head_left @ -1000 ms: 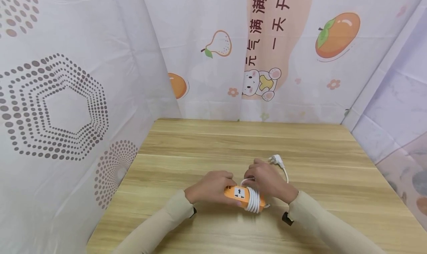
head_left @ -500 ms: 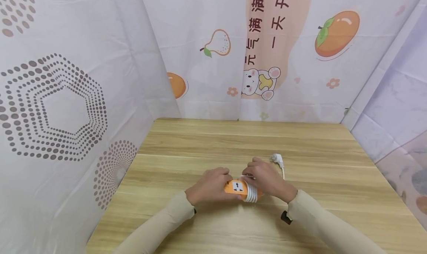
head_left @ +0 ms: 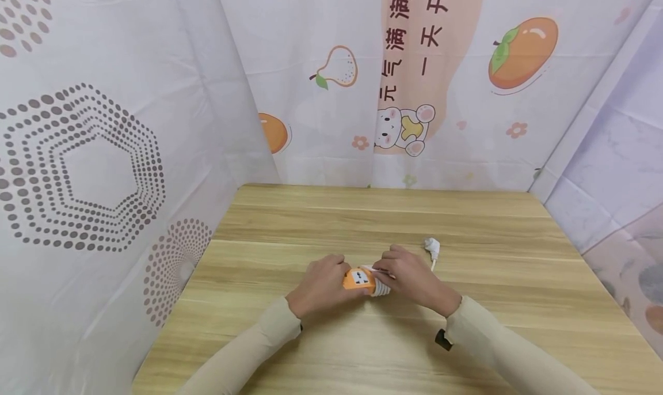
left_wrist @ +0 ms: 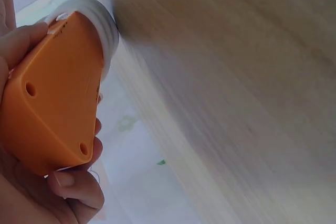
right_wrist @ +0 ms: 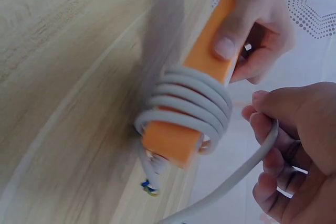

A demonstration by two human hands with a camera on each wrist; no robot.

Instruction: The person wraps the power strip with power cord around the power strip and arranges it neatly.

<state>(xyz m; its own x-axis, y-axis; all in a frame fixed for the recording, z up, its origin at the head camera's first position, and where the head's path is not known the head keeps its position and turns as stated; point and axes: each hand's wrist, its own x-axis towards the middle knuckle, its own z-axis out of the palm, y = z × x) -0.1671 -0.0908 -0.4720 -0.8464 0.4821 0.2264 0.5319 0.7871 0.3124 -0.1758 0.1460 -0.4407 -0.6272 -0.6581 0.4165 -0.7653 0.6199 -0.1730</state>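
Observation:
An orange power strip with a white socket face is gripped at one end by my left hand. White cord is wound in several turns around its other end. In the left wrist view the plain orange underside shows two screw holes. Thumb and fingers of my right hand pinch a loose length of the cord, beside the wound turns. The white plug lies on the table beyond my right hand, its cord partly hidden by that hand.
The wood-grain table extends around both hands. Patterned white curtains hang behind it and at both sides. In the right wrist view a small blue and yellow bit sits near the strip's cord end.
The power strip has tilted and shifted slightly left and away, lifted with my left hand. My right hand moves slightly left with the cord, and the plug shifts slightly.

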